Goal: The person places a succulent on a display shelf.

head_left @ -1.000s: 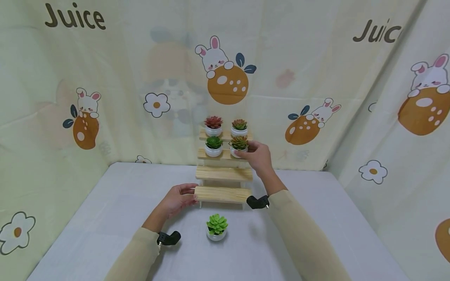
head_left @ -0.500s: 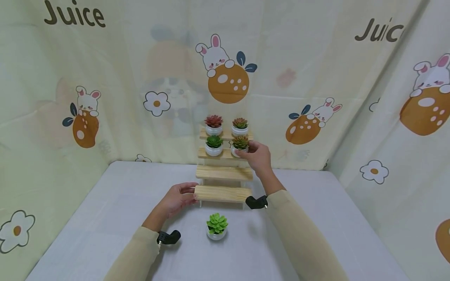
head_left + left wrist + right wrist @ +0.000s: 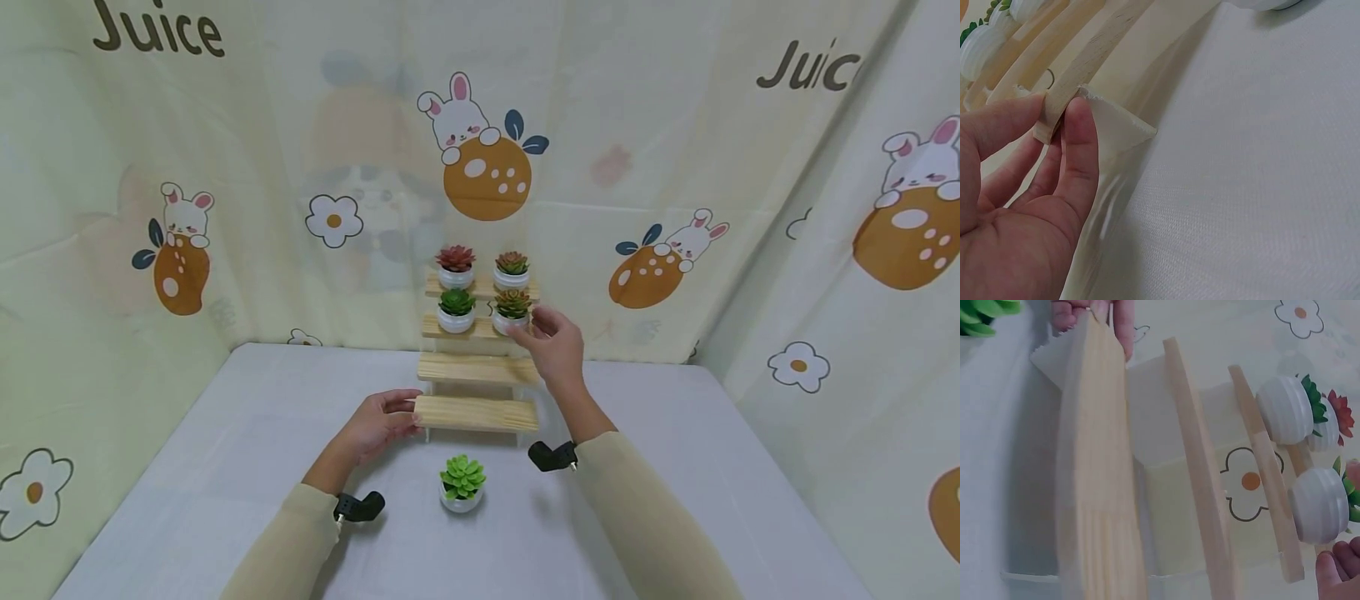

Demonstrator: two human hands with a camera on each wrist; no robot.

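My left hand [image 3: 372, 429] pinches the left end of the lowest board on a wooden stepped plant stand [image 3: 476, 414]. In the left wrist view, the thumb lies on one face of that board and the fingertips [image 3: 1080, 112] on the other. On the second-highest step, at its right, sits a potted succulent [image 3: 512, 313] with reddish-green leaves and a white pot. Right beside that pot is my right hand [image 3: 557, 350], its fingers loosely bent and holding nothing. The right wrist view shows its fingertips [image 3: 1330, 569] just off the white pot.
A dark green succulent [image 3: 457, 310] shares that step. A red succulent [image 3: 456, 267] and a reddish-green succulent [image 3: 512, 268] stand on the top step. A bright green succulent [image 3: 462, 482] stands on the white-covered table [image 3: 255, 467] in front. A printed curtain [image 3: 262, 275] hangs behind.
My right hand has let go of the reddish-green succulent's pot and drawn slightly right and back toward me. The left hand keeps its hold on the board.
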